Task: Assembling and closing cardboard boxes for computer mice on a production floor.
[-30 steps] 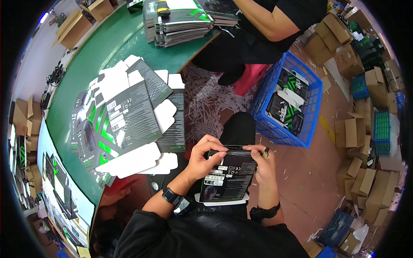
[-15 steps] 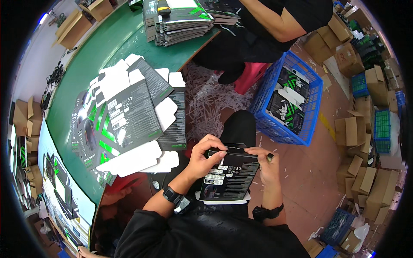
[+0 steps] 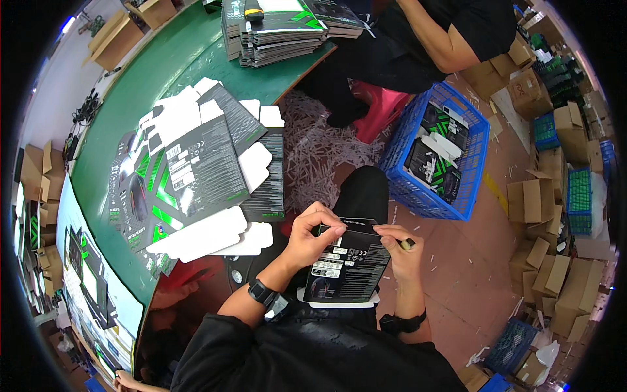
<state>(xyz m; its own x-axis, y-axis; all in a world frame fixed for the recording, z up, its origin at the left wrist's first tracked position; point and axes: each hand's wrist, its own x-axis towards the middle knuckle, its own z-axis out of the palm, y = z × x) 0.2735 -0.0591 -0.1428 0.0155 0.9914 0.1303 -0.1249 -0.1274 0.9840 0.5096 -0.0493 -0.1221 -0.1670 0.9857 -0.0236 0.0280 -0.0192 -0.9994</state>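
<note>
A black printed folding carton point(image 3: 346, 273) is held over my lap, its white flap point(image 3: 339, 304) sticking out along the lower edge. My left hand point(image 3: 312, 236) grips its upper left corner between thumb and fingers. At the upper right corner, my right hand point(image 3: 400, 247) pinches the edge by the top flap point(image 3: 363, 222). Something small and yellowish-dark point(image 3: 407, 244) shows at a finger of that hand. To the left, flat unfolded cartons point(image 3: 202, 166) in black, green and white lie overlapping on the green table point(image 3: 157, 85).
A blue plastic crate point(image 3: 436, 157) with folded black-and-green cartons stands at the right. A tall stack of flat cartons point(image 3: 277, 42) sits on the far table, a yellow-and-black tool point(image 3: 253, 13) on top. Another person point(image 3: 450, 39) sits beyond. Paper shreds point(image 3: 320, 140) litter the floor.
The carton's top flap has tipped over toward me and shows more of its printed face. My right thumb has shifted slightly at the corner. The view has moved a little.
</note>
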